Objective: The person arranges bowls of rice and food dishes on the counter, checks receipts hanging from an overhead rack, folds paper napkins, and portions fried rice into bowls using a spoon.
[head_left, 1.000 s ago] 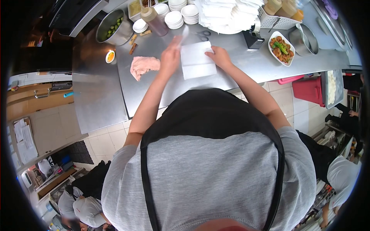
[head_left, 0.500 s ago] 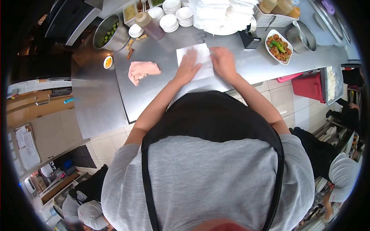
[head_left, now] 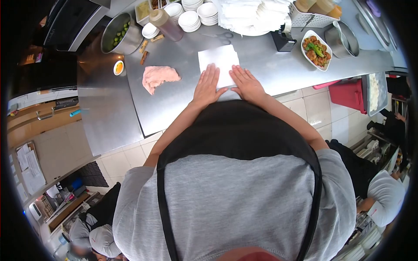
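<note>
Both palms rest flat on a white paper (head_left: 221,56) lying on the steel counter (head_left: 174,104). My left hand (head_left: 208,85) covers its left side with the fingers extended, and my right hand (head_left: 247,83) covers its right side, fingers also stretched. The thumbs point toward each other near the counter's front edge. To the left of the paper lies a crumpled pink cloth (head_left: 159,77). Scissors (head_left: 222,37) lie just beyond the paper.
Stacked white dishes (head_left: 189,21), a sauce bottle (head_left: 166,26), a pot of green vegetables (head_left: 119,35) and a white paper stack (head_left: 252,17) line the back. A black dispenser (head_left: 284,41) and a food bowl (head_left: 316,51) stand right. Co-workers are at both lower sides.
My left hand came down from beyond the paper's left side onto it. My right hand left the paper's right edge and now lies flat on it too. The paper's lower flap no longer shows.
</note>
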Tool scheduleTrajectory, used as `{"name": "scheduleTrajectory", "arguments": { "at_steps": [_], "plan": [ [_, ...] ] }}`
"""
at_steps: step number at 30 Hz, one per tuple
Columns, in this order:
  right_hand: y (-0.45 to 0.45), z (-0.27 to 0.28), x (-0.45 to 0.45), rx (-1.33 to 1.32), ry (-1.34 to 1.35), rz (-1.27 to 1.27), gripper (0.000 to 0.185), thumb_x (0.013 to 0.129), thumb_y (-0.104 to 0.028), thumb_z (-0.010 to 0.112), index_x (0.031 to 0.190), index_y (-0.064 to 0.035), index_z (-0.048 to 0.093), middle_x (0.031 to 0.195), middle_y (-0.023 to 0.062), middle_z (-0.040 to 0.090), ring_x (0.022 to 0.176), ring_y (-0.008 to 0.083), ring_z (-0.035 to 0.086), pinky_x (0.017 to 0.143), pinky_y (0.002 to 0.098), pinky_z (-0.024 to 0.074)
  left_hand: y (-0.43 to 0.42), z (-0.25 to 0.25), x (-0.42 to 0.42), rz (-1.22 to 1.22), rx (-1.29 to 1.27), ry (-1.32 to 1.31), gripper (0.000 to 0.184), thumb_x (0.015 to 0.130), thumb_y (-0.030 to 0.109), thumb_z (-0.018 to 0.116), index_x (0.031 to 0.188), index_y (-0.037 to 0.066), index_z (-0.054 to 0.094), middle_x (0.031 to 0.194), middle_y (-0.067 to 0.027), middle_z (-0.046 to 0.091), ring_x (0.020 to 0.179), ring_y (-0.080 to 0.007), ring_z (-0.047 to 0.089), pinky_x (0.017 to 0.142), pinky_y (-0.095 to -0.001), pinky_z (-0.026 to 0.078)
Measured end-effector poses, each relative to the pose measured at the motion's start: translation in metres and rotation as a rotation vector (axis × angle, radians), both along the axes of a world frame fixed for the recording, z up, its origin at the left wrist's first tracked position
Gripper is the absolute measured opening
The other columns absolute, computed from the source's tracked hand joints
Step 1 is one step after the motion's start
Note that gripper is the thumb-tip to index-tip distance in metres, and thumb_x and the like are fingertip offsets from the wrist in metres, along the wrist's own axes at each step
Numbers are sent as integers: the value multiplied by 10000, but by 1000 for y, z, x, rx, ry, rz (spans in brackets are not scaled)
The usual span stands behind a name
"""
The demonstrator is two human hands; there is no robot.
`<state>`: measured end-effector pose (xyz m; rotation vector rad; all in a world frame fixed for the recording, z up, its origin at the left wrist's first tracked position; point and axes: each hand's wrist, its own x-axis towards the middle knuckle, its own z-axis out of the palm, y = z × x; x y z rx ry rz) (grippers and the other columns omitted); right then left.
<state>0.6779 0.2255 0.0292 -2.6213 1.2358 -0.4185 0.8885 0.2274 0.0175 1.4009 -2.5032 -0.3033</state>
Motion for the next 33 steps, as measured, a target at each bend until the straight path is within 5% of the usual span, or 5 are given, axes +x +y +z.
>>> {"name": "scheduleTrajectory", "arguments": {
  "at_steps": [6, 7, 10, 26, 33],
  "plan": [
    [-8, 15, -19, -44, 201, -96, 419, 869, -288, 479, 1207, -39, 477, 1291, 107, 439, 1230, 252, 368, 1013, 435, 276, -3, 11, -3, 11, -17, 22, 740, 828, 477, 491, 1319, -34, 278, 1386, -247, 224, 1312, -355, 179, 1057, -443, 164],
    [-13, 14, -21, -152, 22, -119, 340, 831, -240, 520, 1102, -37, 548, 1198, 77, 508, 1159, 252, 423, 998, 414, 295, -7, 19, -4, 9, -34, 0, 720, 830, 463, 497, 1308, -37, 297, 1380, -247, 238, 1307, -358, 191, 1057, -443, 167],
    [-28, 25, -17, -130, -173, -9, 331, 782, -198, 555, 1075, -44, 565, 1171, 78, 525, 1145, 247, 429, 982, 400, 313, -22, 32, -11, -36, -49, 64, 681, 834, 436, 503, 1287, -43, 329, 1370, -244, 263, 1297, -360, 211, 1056, -443, 175],
    [-58, -1, -6, -324, -6, 155, 234, 718, -139, 545, 937, -78, 598, 1043, 43, 588, 954, 199, 527, 847, 331, 407, -45, 12, -8, -103, -46, 19, 495, 810, 147, 514, 1270, 11, 392, 1387, -137, 304, 1293, -291, 267, 1058, -391, 220],
    [-45, 7, -11, -259, -98, 178, 238, 676, -124, 569, 908, -82, 599, 1027, 36, 590, 935, 196, 527, 829, 325, 409, -30, 17, -12, -132, -82, -14, 478, 819, 182, 515, 1249, 6, 404, 1345, -173, 349, 1260, -314, 308, 1038, -410, 250]
  ]
}}
